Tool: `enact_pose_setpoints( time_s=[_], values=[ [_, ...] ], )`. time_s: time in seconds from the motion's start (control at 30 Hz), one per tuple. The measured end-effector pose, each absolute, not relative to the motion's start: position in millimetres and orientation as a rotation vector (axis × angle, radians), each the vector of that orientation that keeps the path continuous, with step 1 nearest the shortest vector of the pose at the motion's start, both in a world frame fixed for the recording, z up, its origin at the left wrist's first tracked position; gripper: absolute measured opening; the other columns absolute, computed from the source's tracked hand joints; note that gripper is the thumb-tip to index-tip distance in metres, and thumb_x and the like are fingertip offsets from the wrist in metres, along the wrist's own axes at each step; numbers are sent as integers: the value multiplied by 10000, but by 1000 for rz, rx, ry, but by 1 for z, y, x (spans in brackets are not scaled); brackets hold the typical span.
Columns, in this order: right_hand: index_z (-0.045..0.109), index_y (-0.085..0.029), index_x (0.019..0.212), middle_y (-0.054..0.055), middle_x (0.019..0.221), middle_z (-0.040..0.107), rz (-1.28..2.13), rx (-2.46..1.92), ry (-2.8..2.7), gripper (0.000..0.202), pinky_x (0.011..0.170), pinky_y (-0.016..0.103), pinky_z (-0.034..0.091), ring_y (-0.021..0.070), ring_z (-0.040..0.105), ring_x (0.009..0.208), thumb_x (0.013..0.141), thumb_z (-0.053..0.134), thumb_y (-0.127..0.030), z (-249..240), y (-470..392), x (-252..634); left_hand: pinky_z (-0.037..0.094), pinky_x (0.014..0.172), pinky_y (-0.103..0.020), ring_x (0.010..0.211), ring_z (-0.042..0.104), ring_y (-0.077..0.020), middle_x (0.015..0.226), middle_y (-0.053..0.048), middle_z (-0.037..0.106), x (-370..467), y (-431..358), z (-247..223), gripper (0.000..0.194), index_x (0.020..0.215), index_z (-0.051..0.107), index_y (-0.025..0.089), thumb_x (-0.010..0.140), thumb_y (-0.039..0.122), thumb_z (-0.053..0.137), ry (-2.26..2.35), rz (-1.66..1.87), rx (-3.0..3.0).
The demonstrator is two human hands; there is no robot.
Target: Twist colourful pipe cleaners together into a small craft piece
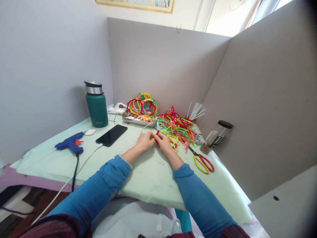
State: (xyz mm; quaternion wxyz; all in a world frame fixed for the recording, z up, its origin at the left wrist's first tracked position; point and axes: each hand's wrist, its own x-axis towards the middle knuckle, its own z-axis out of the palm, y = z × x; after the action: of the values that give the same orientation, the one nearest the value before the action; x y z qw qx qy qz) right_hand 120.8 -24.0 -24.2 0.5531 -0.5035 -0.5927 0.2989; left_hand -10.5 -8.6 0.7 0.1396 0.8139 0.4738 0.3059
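Observation:
Over the middle of the table, my left hand [146, 140] and my right hand [163, 142] meet with their fingertips pinched. A short red pipe cleaner [158, 133] shows between them, and both hands are closed on it. Its lower part is hidden by my fingers. Just beyond my right hand spreads a tangled heap of pipe cleaners [177, 122] in red, green, orange and other colours. Scissors [203, 164] with one red and one yellow handle loop lie to the right of my right forearm.
Behind my hands, a metal tray [138, 123] carries colourful fuzzy rings [142, 105]. At left are a green bottle [97, 110], a black phone [112, 135] with a white cable, and a blue glue gun [71, 142]. A black-lidded jar [218, 135] stands at right. Grey partitions [168, 66] enclose the table.

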Motion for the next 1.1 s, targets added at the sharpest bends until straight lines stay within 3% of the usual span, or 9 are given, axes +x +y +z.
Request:
enact_pose_setpoints(
  time_s=[0.47,1.1],
  values=[
    [501,-189,643,-48,493,463,816,-1179,-1377,195,449,221,300,96,407,460,729,554,-356,-20,-25,120,430,684,-239,754,603,-159,837,-39,689,-11,-10,2,200,848,640,179,751,272,491,1399,902,2309],
    [475,-192,630,-56,471,447,797,-1182,-1338,233,430,211,302,88,406,429,737,539,-388,-24,-24,120,433,694,-241,743,602,-154,843,-47,690,-10,-8,1,214,852,645,173,770,307,500,1376,891,2309]
  ],
)
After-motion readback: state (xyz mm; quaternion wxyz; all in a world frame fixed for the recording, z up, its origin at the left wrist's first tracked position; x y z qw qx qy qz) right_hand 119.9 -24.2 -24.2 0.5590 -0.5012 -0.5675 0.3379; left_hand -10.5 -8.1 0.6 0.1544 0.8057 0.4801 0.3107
